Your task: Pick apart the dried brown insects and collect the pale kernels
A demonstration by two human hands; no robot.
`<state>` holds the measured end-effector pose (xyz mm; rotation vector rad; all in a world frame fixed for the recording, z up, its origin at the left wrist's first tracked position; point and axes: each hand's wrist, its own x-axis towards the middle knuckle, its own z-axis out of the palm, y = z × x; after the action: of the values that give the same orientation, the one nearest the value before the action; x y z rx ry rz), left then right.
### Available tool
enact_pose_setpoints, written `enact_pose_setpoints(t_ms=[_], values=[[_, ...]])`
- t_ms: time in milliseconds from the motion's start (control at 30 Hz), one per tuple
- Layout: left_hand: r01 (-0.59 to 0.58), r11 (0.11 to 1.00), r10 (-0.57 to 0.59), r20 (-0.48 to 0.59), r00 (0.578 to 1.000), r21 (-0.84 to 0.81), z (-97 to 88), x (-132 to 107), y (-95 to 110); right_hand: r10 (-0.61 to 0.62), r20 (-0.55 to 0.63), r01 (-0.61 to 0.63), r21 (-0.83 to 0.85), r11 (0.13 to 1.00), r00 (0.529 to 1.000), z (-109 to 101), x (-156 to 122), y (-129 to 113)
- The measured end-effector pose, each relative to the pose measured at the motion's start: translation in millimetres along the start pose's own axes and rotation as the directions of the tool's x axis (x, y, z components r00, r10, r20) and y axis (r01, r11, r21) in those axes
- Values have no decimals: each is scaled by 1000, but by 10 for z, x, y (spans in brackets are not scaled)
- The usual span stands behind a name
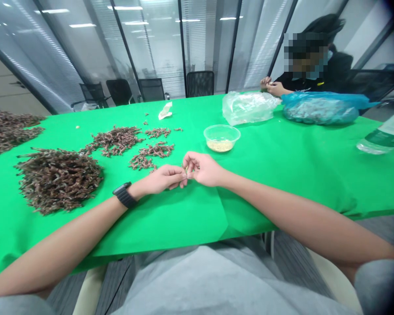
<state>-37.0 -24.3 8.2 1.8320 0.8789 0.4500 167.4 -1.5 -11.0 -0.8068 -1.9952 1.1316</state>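
Interior view, brightly and evenly lit; white light strips [82,25] glare across the upper glass panels [160,52]. Shadows on the green cloth [170,218] are soft. Wide-angle distortion tilts the outer panels; the right corners darken. Detail between left hand [164,178] and right hand [207,169] is indistinct; coarse pixels mask a co-worker's head [305,54].

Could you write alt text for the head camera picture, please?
A left hand, a dark watch on its wrist, and a right hand meet above a green-covered table. Heaps of brown, twisted pieces lie toward the left, and a clear bowl of pale bits stands beyond the right hand. Another person is behind a blue plastic bag.
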Motion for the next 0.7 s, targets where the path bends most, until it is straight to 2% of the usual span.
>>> enact_pose_setpoints(t_ms=[233, 367, 533, 700], values=[[28, 988, -21, -49, 999, 149, 39, -11, 33, -23, 4, 23, -80, 997, 1000, 12, -31, 5], [3, 979, 10, -64, 998, 201, 60, 4, 41, -28, 16, 29, -120, 992, 999, 15, -54, -15], [14, 987, -5, -57, 998, 158, 51, 6, 3, -8, 10, 9, -138, 990, 1000, 4, -58, -49], [29, 987, -30, 4, 1000, 157, 10, -23, 17, -7, 12, 9, -124, 992, 1000, -4, -55, -58]])
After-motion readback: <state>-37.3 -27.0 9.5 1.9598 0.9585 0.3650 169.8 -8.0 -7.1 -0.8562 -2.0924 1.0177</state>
